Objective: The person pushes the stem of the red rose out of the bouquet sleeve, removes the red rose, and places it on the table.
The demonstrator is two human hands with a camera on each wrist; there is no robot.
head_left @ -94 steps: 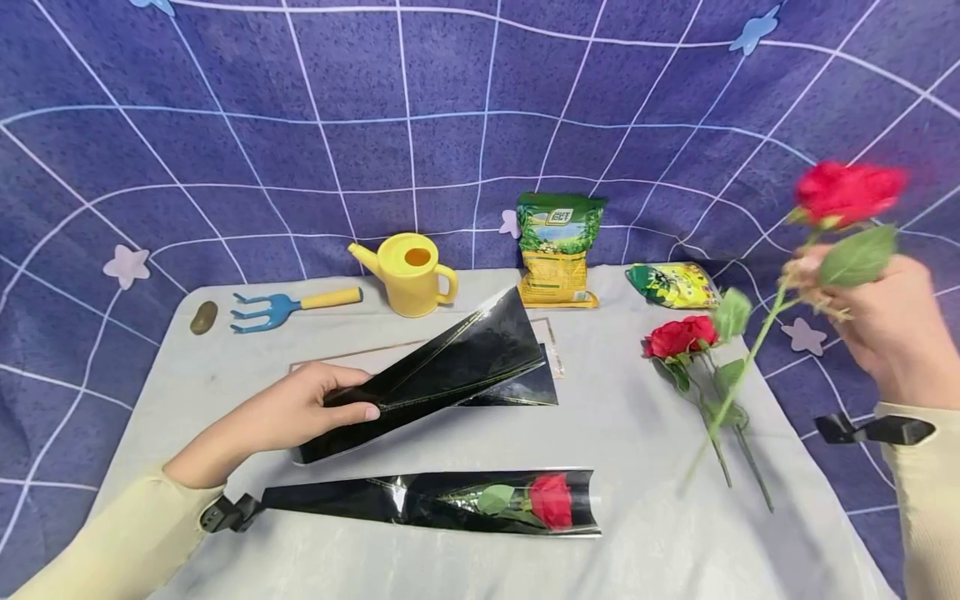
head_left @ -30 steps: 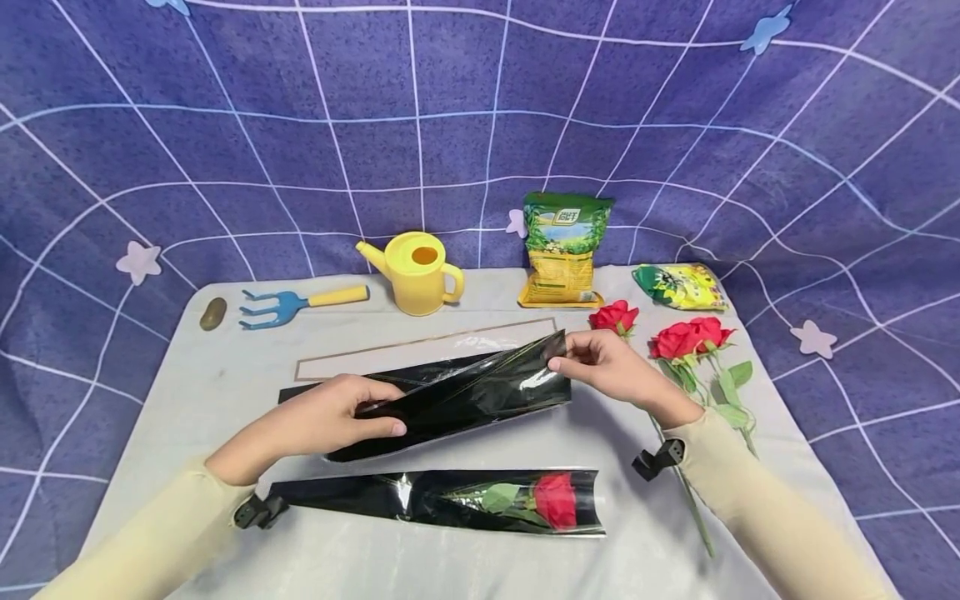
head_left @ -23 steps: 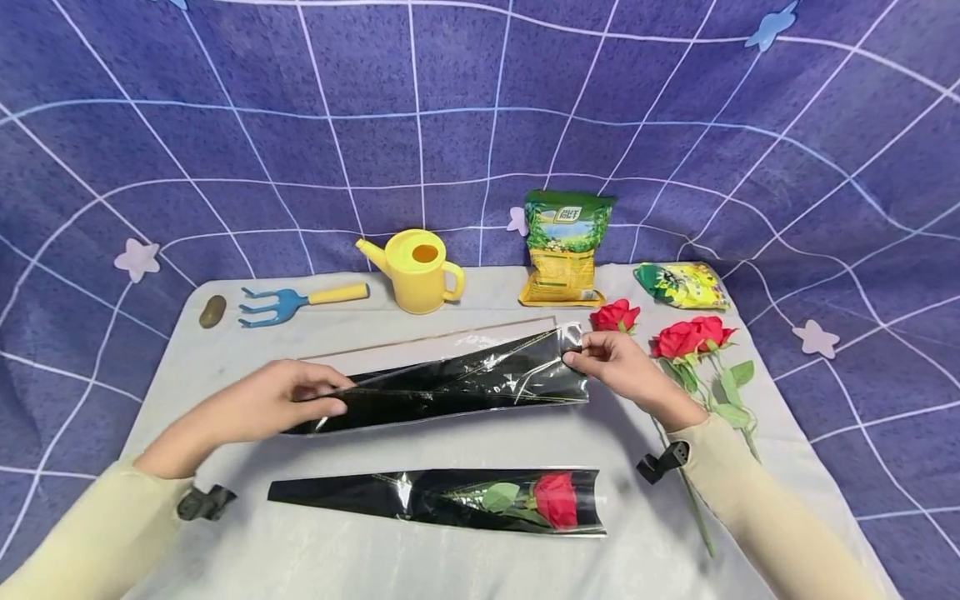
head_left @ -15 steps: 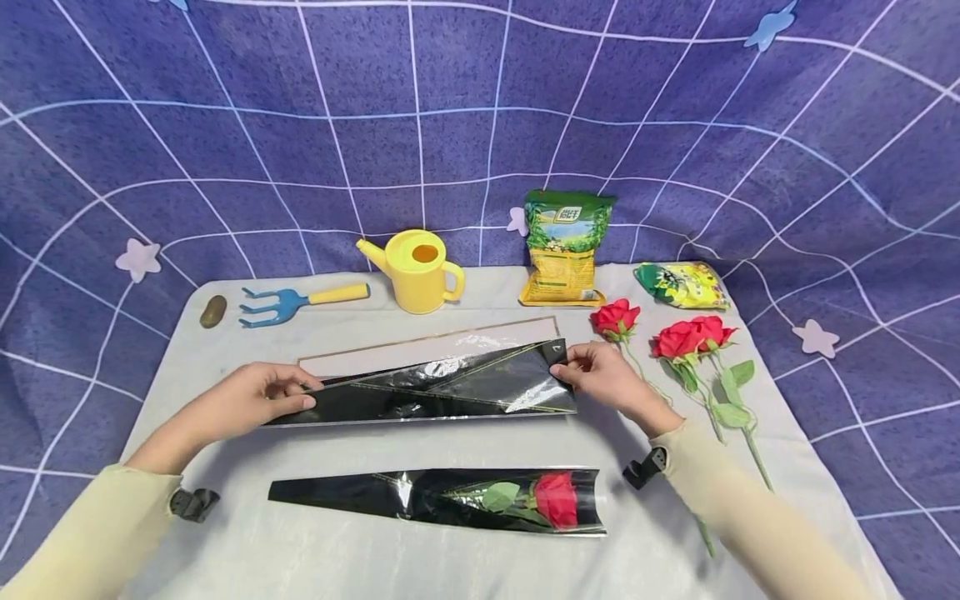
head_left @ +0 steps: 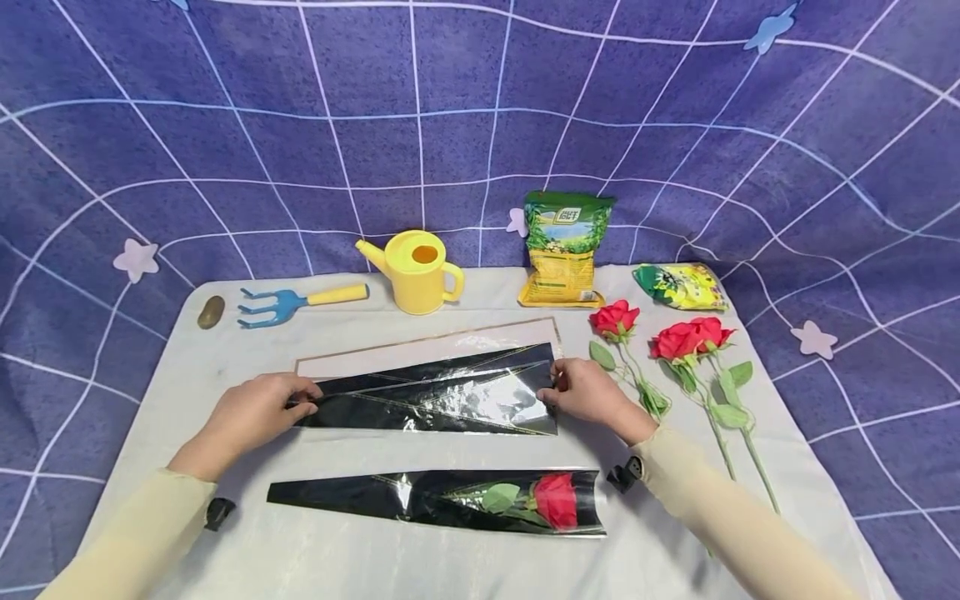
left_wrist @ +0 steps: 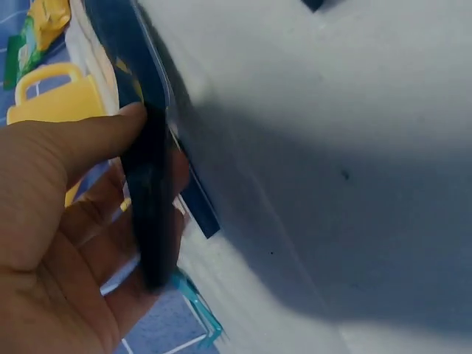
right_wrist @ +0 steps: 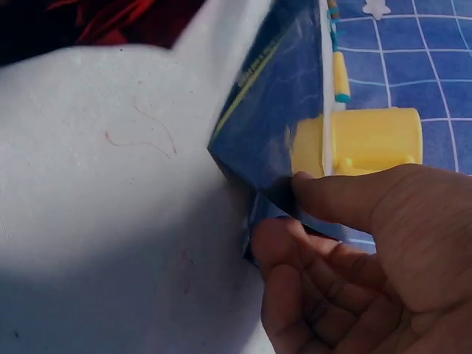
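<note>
Both hands hold a glossy black flower sleeve [head_left: 442, 404] low over the table in the head view. My left hand [head_left: 251, 417] pinches its narrow left end; in the left wrist view, thumb and fingers lie on either side of the sleeve [left_wrist: 151, 192]. My right hand [head_left: 588, 396] pinches the wide right end, and the right wrist view shows the corner of the sleeve [right_wrist: 258, 125] between thumb and fingers. Behind it lies a pale flat sheet [head_left: 420, 348] with a brown border. Nearer me, a second black sleeve [head_left: 337, 493] contains a red rose [head_left: 555, 500].
Loose red roses lie at the right, one rose [head_left: 615, 317] beside the other blooms [head_left: 690, 337]. Along the back are a stone [head_left: 211, 312], a blue hand fork [head_left: 281, 308], a yellow watering can [head_left: 417, 275], a standing bag [head_left: 566, 250] and a flat packet [head_left: 682, 287].
The right hand has put its rose down by the others and taken the sleeve's wide end. The left hand has shifted to the narrow end, and the sleeve has come down flatter.
</note>
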